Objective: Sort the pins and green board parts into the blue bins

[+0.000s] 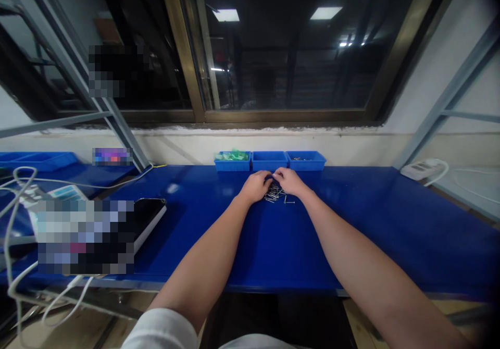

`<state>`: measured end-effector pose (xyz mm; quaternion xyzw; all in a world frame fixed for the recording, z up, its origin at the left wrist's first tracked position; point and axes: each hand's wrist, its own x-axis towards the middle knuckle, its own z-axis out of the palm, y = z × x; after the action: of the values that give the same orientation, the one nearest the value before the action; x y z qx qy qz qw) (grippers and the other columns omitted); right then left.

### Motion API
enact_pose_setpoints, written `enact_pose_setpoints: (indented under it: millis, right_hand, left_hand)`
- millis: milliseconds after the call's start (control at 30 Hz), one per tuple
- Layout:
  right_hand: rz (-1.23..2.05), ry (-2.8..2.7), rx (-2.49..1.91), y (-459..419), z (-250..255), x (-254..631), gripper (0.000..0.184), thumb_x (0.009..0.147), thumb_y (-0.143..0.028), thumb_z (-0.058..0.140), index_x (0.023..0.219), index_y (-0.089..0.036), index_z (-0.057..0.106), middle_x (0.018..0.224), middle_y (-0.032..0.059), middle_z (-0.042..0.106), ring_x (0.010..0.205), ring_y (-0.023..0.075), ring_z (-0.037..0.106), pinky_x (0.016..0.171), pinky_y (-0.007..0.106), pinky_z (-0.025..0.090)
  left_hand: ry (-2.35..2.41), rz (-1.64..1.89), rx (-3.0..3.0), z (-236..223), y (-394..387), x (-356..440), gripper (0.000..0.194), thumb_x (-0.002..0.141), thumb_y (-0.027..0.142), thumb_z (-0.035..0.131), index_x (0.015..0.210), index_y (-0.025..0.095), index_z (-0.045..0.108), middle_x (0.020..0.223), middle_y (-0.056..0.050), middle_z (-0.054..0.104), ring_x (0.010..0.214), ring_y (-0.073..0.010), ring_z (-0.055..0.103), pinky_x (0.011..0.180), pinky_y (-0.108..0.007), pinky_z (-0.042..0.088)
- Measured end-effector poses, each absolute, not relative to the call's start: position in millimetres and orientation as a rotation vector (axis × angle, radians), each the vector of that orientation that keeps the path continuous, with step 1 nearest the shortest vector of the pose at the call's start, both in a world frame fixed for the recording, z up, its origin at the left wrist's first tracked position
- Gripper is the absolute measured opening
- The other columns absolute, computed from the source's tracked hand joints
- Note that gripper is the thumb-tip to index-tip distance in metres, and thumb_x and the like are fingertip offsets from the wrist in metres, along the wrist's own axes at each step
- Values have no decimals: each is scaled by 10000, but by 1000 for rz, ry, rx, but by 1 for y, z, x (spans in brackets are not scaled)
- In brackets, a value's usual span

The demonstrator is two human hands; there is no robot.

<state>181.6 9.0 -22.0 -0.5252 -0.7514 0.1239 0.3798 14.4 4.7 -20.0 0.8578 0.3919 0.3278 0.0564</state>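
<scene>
A small heap of metal screws [274, 192] lies on the blue tabletop [269, 245], a few of them loose at its right side. My left hand [257, 186] is over the left edge of the heap, fingers curled inward and closed. From the other side my right hand [289, 181] reaches in, its thumb and fingers pinched at the heap's far edge. The fingertips of both hands almost meet. What they hold, if anything, is too small to make out.
Behind the hands stand three blue bins: the left bin [233, 166] with green pieces, the middle bin [269, 165], and the right bin [307, 165] with small metal parts. A dark device [150, 211] and white cables [11, 265] are at left, a power strip [424, 168] at right.
</scene>
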Motion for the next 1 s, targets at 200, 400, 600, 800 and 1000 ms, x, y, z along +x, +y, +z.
enact_pose_setpoints:
  millis: [200,400,600,800,1000]
  right_hand:
    - [680,-1786,-1142,3,-16,179,201,748,-343,532,739,-157,606,647,24,617,616,141,554,620,266,406]
    - [783,-1594,-1168,5,-18,179,319,705,-472,571,758,-159,593,536,-4,576,501,115,494,538,247,382]
    - [911,-1480,-1065,-5,-8,177,401,685,-564,561,726,-167,594,580,17,598,471,95,462,472,229,354]
    - [917,-1514,-1034,-5,-9,178,352,583,-470,677,752,-164,641,649,14,616,545,107,501,516,243,399]
    - [845,-1573,-1031,2,-17,178,250,563,-335,697,728,-160,631,668,15,621,618,123,548,626,281,458]
  left_hand:
    - [1139,1160,2547,-16,2,13,176,832,229,488,975,179,579,947,-52,630,878,-159,582,816,-272,445]
    - [1145,1115,2593,-12,-1,13,147,845,256,482,835,179,608,863,-46,619,814,-151,570,789,-270,438]
    - [1279,1094,2615,-11,-2,14,205,877,260,414,826,182,596,816,-45,596,758,-151,558,736,-264,427]
    - [1338,1017,2626,-10,-2,15,261,897,262,357,795,177,582,788,-50,583,750,-153,554,717,-259,419]
    - [1294,1054,2578,-12,-1,15,270,898,280,354,796,179,582,813,-58,600,768,-163,566,729,-272,424]
